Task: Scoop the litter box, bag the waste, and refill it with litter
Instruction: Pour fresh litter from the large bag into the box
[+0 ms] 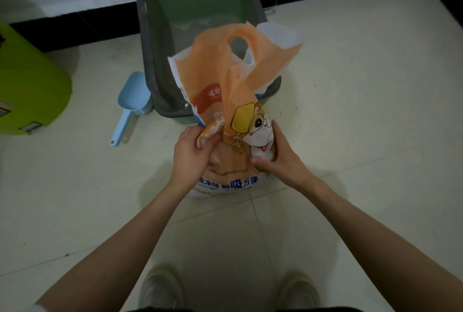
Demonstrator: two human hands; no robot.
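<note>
- We stand the litter bag (226, 136) upright on the floor (350, 124), just in front of the litter box (150, 43), likely so it pours straight in.
- Our left hand (191, 151) pinches a twisted fold at its neck; our right hand (280, 159) curls round the other side, steadying it.
- The blue scoop (132, 104) lies beside the box, near the green bin (30, 81), within reach.

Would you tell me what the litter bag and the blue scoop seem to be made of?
The litter bag looks like thin printed plastic film, slightly matte; it crumples and twists where both hands grip it. The blue scoop looks like rigid moulded plastic, smooth with a soft sheen; one piece, even colour.
</note>
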